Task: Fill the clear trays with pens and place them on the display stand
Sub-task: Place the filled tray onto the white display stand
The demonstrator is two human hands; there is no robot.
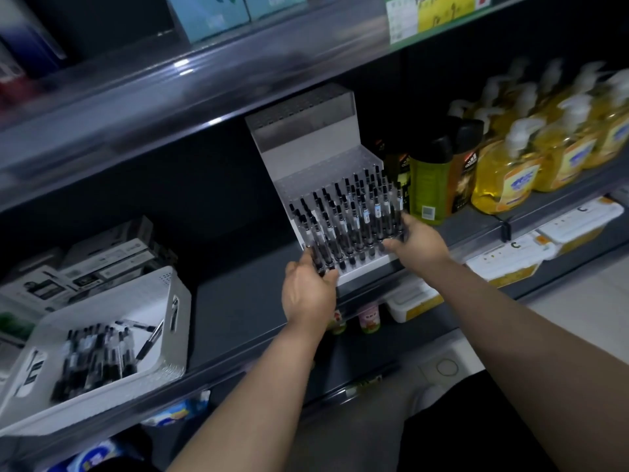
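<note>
White plastic basket (153,291) of loose pens sits far left on the dark shelf (238,287). My left grip (306,287) clasps the left end of the clear plastic tray of upright black pens (366,253), and my right grip (418,243) clasps its right end. The tray's long axis runs between them, at the lowest step of the white stepped display stand (306,155). I judge it needs seating squarely there.

The brown bottle (463,178) reads adidas (logo above); shelf tags (507,255) show what looks like "C".
</note>
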